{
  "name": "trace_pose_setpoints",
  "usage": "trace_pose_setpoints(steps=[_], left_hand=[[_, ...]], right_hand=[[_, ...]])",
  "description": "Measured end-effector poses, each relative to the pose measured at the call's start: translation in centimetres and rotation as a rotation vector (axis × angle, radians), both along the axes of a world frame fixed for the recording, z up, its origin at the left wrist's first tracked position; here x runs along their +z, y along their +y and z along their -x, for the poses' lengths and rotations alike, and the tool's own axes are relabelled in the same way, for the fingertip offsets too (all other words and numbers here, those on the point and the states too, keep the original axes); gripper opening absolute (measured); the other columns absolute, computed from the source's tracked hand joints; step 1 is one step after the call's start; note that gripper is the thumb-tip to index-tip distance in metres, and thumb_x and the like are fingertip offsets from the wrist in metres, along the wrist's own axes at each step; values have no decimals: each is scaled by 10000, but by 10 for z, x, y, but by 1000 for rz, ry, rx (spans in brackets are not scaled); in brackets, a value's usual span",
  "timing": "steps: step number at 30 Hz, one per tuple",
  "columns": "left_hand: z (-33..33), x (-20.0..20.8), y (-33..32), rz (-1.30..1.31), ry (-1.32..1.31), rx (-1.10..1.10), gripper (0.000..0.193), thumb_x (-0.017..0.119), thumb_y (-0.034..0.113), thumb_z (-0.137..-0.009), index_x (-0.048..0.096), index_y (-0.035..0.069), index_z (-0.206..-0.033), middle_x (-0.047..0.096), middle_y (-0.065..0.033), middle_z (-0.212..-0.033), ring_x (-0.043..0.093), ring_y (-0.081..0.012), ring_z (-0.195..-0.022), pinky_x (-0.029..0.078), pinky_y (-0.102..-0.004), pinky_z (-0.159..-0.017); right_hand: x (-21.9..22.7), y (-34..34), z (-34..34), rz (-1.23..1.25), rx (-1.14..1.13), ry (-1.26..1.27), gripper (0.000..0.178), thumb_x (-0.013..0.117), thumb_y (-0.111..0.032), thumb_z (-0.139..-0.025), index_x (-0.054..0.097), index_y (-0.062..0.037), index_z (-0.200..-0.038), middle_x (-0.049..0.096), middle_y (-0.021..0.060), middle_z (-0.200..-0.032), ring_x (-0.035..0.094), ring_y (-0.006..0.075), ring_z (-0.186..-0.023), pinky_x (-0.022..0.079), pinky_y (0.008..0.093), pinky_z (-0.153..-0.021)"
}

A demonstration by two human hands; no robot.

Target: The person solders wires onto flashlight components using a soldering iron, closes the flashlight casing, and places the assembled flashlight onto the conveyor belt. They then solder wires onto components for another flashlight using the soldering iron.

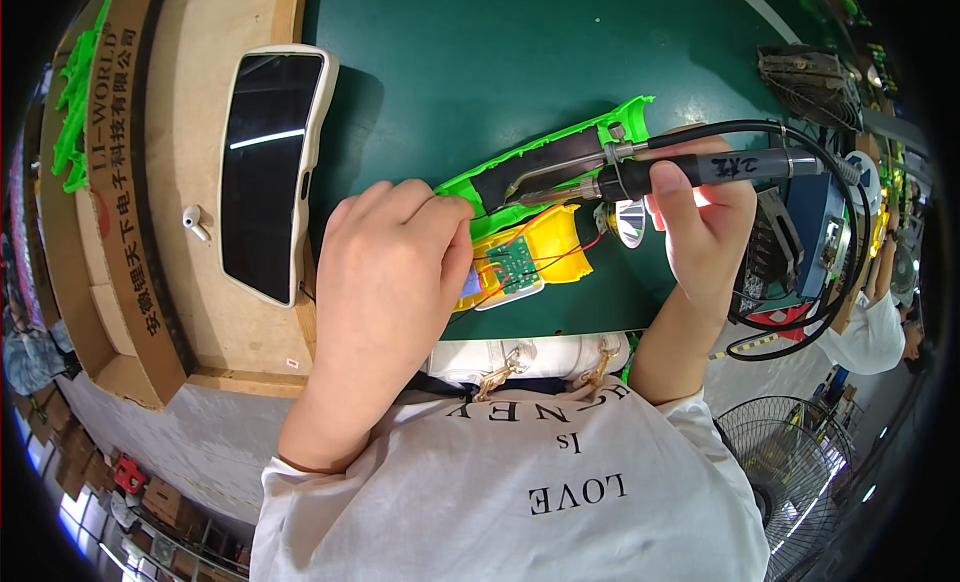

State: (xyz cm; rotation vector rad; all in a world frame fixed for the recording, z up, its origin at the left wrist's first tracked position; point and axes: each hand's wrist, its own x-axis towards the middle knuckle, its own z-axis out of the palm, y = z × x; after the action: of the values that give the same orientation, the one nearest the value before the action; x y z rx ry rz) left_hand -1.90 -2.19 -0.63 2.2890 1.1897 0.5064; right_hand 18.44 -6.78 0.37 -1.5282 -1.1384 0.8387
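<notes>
My left hand (390, 252) is closed at the left end of a long green plastic shell (610, 122), its fingertips hidden. My right hand (705, 212) grips a black soldering iron (640, 174) with a thin metal solder-feed tube (560, 165) clamped alongside. Its tip points left, over the dark inside of the green shell. Just below lies a yellow plastic shell (568, 254) with a green circuit board (515, 266) and red and black wires. A shiny round lamp reflector (630, 225) hangs by the wires at the yellow shell's right, near my right hand.
A phone in a pale case (270, 172) and a white earbud (195, 222) lie on a wooden board at left, beside a cardboard box (120, 212). The iron's black cable (850, 212) loops past a blue unit (815, 227). A fan (790, 462) stands lower right; another person (870, 332) is beyond.
</notes>
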Motion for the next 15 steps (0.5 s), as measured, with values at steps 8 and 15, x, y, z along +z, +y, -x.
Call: trace_pose_setpoints(steps=[8, 15], left_hand=[[0, 1, 0, 3, 19, 2, 70, 588, 1, -637, 571, 31, -698, 497, -73, -621, 473, -238, -576, 388, -335, -563], [-1, 1, 1, 5, 10, -5, 63, 586, 2, -643, 570, 29, -697, 494, -74, -619, 473, -240, -578, 387, -337, -561]], right_hand=[[-1, 0, 0, -17, 13, -7, 89, 610, -11, -716, 582, 45, -779, 581, 59, -728, 521, 98, -637, 398, 211, -569], [0, 1, 2, -18, 0, -7, 93, 609, -13, -718, 583, 48, -782, 582, 57, -730, 515, 94, -630, 394, 205, -562]])
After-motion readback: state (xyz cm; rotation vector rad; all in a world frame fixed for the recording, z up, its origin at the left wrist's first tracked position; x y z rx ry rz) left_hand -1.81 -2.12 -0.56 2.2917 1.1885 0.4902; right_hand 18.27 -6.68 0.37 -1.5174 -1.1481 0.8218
